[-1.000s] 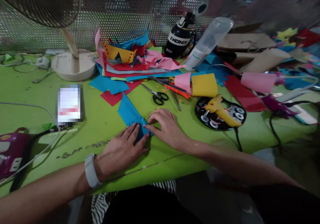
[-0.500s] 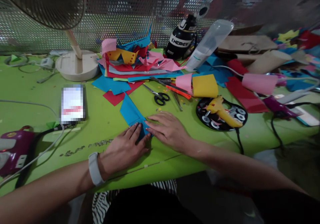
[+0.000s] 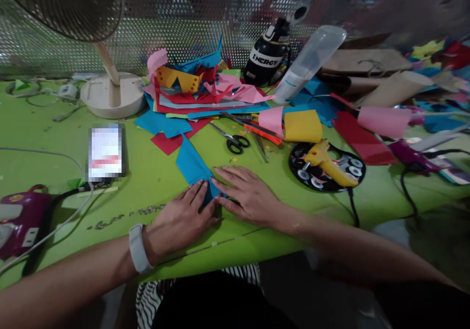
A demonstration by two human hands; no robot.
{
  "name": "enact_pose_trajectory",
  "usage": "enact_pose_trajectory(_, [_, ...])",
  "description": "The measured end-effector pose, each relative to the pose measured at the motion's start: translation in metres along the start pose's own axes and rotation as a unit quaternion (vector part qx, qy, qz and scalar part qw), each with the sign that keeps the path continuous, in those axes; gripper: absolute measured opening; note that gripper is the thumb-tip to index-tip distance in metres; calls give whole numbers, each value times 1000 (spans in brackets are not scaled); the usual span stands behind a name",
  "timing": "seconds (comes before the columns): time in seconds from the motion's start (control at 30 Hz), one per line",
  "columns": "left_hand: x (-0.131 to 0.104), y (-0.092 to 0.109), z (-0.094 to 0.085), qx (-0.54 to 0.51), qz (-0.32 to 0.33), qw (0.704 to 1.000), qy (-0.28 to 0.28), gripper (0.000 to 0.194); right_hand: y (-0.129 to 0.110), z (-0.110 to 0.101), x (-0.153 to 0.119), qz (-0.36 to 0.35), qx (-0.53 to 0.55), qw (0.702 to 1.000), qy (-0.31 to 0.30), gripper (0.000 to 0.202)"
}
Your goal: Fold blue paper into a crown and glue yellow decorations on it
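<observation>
A folded piece of blue paper point(image 3: 193, 161) lies slantwise on the green table, its near end partly hidden under my fingers. My left hand point(image 3: 182, 216) rests flat across that near end, fingers stretched out, a pale band round the wrist. From the other side my right hand point(image 3: 250, 192) touches the paper's right edge, fingers spread and thumb close to my left thumb. Neither hand is wrapped round anything. Beyond the paper lie black-handled scissors point(image 3: 237, 143) and a red sheet point(image 3: 167, 142).
A yellow glue gun point(image 3: 328, 165) rests on a black tray to the right. A phone point(image 3: 105, 152) and a purple device point(image 3: 22, 221) are at left. Behind stand a fan point(image 3: 110, 94), a paper pile point(image 3: 205, 105), a black bottle point(image 3: 266, 57) and a clear bottle point(image 3: 312, 62).
My right hand has slid slightly right and toward me along the paper, its fingers a little more spread. My left hand and the blue paper stay almost where they were.
</observation>
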State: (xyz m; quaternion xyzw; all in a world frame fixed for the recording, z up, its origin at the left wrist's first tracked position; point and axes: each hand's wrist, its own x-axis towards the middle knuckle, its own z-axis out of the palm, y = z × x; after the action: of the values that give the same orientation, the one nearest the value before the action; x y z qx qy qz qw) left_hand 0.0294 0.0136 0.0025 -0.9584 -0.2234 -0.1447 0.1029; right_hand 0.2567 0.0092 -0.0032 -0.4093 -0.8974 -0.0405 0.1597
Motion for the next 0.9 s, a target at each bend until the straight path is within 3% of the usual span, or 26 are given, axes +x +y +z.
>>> enact_pose_trajectory(0.9, [-1, 1, 1, -11, -11, 1000, -6, 43, -3, 3, 0, 12, 5, 1000, 5, 48])
